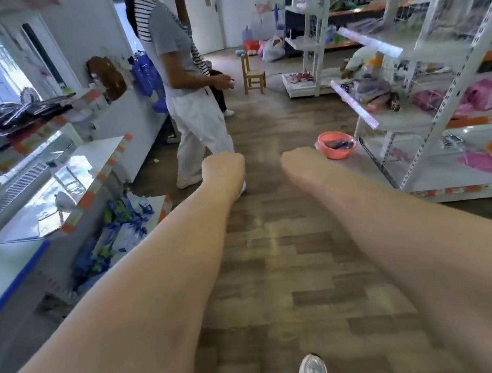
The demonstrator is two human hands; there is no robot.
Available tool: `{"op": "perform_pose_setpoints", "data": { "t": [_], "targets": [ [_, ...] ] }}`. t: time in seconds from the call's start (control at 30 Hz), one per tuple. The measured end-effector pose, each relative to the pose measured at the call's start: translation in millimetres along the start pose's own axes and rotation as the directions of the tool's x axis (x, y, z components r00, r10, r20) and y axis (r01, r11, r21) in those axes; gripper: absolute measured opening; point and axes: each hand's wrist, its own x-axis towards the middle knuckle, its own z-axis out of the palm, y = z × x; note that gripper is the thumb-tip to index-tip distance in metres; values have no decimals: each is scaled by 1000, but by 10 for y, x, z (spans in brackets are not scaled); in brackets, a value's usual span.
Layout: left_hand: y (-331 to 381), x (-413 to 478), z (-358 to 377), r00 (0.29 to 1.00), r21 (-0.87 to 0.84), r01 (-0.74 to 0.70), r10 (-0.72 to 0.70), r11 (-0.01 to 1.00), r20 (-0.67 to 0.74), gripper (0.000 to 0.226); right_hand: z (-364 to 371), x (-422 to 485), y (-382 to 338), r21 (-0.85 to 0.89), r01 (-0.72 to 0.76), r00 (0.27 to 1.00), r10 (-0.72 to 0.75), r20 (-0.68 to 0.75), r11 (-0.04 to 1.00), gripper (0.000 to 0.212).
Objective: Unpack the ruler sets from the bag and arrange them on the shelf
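Hands stretch out over the brown wooden floor (274,243). The left hand (223,167) and right hand (299,160) bend down at the wrist with the fingers hidden, so I cannot tell their grip. The white perforated metal shelf (447,97) stands well apart, to the right.

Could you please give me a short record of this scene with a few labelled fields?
place: shop aisle with a wooden floor
left hand: stretched forward, fingers hidden, nothing seen in it
right hand: likewise
shelf: white, on the right, pink packets on it
basin: pink, on the floor beside the shelf
other person: standing ahead, left of the aisle
task items: not made out in this view
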Motion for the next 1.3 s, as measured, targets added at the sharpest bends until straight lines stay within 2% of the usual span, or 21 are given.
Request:
{"op": "perform_pose_setpoints", "data": {
  "t": [0.07,0.13,0.23,0.3,0.5,0.9,1.07,1.13,1.23,1.3],
  "targets": [
    [59,357,15,999,21,-26,27,999,-38,12,20,383,150,-3,-28,999,28,20,1000,31],
    [150,714,-18,1000,34,-27,27,999,4,7,-6,736,317,8,-51,999,51,14,999,33],
    [304,1267,-77,997,95,-63,67,994,-47,26,-88,1194,618,21,-57,998,57,-9,998,35],
    [389,1618,-114,992,94,-76,85,993,-92,29,-143,1492,793,13,-70,997,70,-21,997,36],
    [599,2545,-173,989,39,-69,74,997,-127,27,-286,2243,1202,-9,-126,992,126,9,992,37],
    [802,4248,-234,987,78,-108,117,991,-114,28,-402,3589,1800,-24,-155,986,153,-61,988,30],
    [816,5070,-318,972,84,-187,197,979,-131,28,-478,4300,1962,33,-208,973,210,-92,978,31],
    [813,5414,-358,959,86,-221,232,971,-163,27,-499,4612,2023,60,-238,965,243,-96,969,21],
    [824,5902,-415,945,95,-260,273,961,-181,28,-557,5067,2145,115,-286,953,295,-70,951,38],
    [845,6219,-444,934,107,-290,306,951,-184,29,-592,5328,2220,88,-301,945,309,-103,950,33]
  ]
}}
